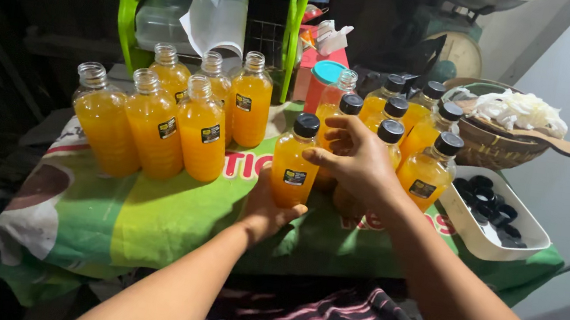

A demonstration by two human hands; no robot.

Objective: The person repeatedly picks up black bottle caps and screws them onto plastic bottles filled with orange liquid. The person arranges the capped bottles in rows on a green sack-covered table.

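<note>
Both hands meet on one capped bottle: the left hand grips its base to steady it, the right hand cupping its shoulder from three o'clock.

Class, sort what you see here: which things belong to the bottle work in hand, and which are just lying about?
In use:
left hand and right hand on the capped bottle
uncapped bottles
other capped bottles
white tray of black caps

Lying about:
kitchen scale
woven basket
wooden spoon
green rack
</note>
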